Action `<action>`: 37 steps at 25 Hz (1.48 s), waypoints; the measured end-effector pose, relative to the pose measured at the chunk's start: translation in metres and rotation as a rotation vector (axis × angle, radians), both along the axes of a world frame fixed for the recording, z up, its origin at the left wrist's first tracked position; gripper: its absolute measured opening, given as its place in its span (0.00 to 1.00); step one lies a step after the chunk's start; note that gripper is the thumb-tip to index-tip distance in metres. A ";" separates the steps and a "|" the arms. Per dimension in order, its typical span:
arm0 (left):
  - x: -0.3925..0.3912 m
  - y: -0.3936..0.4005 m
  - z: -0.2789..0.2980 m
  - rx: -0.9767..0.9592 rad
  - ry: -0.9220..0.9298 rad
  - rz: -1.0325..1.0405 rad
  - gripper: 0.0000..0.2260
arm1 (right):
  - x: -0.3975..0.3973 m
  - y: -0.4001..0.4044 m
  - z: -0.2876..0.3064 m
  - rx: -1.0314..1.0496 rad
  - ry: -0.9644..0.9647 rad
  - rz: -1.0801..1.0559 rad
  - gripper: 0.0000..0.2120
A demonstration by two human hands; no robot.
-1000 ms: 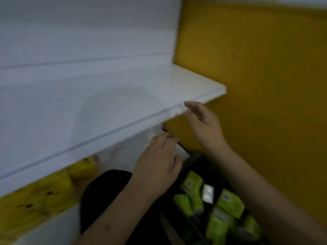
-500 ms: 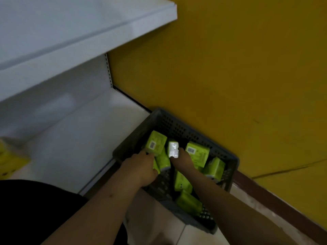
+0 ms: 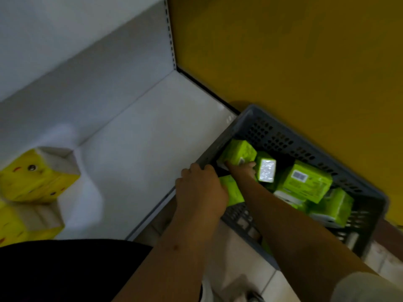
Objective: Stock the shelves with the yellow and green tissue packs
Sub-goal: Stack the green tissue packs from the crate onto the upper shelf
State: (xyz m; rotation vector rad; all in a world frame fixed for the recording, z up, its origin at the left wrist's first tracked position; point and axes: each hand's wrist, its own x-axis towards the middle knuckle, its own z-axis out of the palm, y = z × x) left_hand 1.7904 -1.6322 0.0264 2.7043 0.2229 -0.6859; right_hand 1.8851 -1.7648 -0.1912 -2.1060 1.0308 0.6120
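A grey perforated crate (image 3: 305,144) on the floor holds several green tissue packs (image 3: 305,182). My right hand (image 3: 241,171) reaches into the crate and grips a green pack (image 3: 238,152) lifted at the crate's left corner. Close beside it, my left hand (image 3: 200,190) curls over another green pack (image 3: 234,192) at the crate's near left rim. Yellow tissue packs (image 3: 37,182) stand stacked at the left on the white bottom shelf (image 3: 141,149).
A yellow wall (image 3: 283,62) rises behind the crate. The shelf's white back panel (image 3: 76,73) and a slotted upright (image 3: 171,40) close off the rear. Pale floor tiles (image 3: 239,269) lie below. My dark clothing (image 3: 65,269) fills the lower left.
My view has tilted further down and left, bringing the yellow packs into sight. My right hand has lifted a green pack at the crate's corner; my left hand has closed on another.
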 end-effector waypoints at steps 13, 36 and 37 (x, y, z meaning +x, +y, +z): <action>0.017 -0.014 0.022 -0.256 -0.016 0.397 0.22 | -0.082 -0.059 0.134 1.323 -0.115 -0.268 0.18; -0.209 0.160 0.309 -1.066 -1.189 0.960 0.14 | -0.199 0.187 0.519 1.142 -0.909 0.636 0.14; -0.222 0.179 0.311 -1.030 -1.237 0.997 0.14 | -0.207 0.214 0.525 1.130 -0.908 0.673 0.11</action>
